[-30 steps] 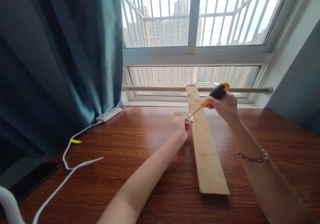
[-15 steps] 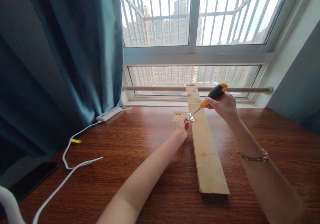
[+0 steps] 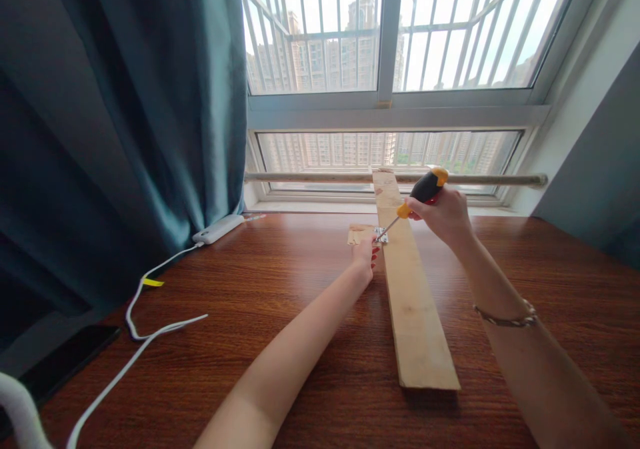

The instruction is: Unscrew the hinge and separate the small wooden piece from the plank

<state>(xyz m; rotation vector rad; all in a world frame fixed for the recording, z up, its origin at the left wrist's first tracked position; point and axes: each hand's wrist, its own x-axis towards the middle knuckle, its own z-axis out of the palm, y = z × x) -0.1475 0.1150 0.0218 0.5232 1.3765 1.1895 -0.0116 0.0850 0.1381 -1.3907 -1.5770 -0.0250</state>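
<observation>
A long pale wooden plank (image 3: 413, 295) lies on the dark wooden table (image 3: 260, 315), running away from me toward the window. A small wood block (image 3: 358, 233) sits against its left side, joined by a small metal bracket (image 3: 381, 235). My right hand (image 3: 443, 214) is closed round the black and orange handle of a screwdriver (image 3: 419, 194), whose tip rests on the bracket. My left hand (image 3: 365, 254) pinches at the bracket beside the tip; what its fingers hold is too small to make out.
A white power strip (image 3: 219, 228) and its white cable (image 3: 145, 332) lie at the left by a teal curtain (image 3: 120, 115). A dark phone (image 3: 60, 362) lies near the table's left edge. A rod (image 3: 310, 177) runs along the barred window.
The screwdriver handle and my right hand have shifted slightly left and lower. My left hand has stayed at the bracket.
</observation>
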